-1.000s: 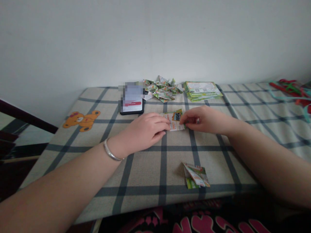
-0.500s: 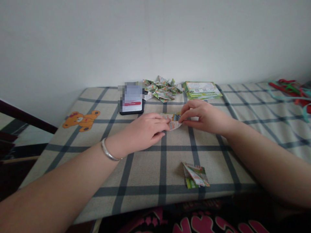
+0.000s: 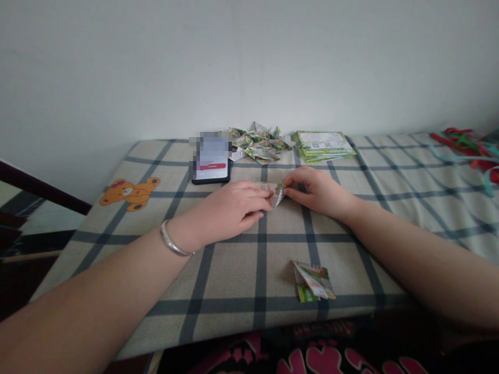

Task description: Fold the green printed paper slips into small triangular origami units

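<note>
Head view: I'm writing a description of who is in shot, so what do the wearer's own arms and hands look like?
Both forearms show bare, with no sleeve in view. The left wrist wears a shiny silver-coloured bangle, narrow and rounded; no jewellery shows on the right wrist. The left hand and right hand are ungloved.

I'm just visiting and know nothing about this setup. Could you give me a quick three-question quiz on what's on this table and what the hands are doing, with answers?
1. Multiple choice: what circles the left wrist?
A) a watch
B) a bracelet
C) a rubber band

2. True or false: the left hand and the right hand both touch the same paper.

3. Fill in: the bear picture lies to the ____ of the phone.

Key: 1 B; 2 true; 3 left.
</note>
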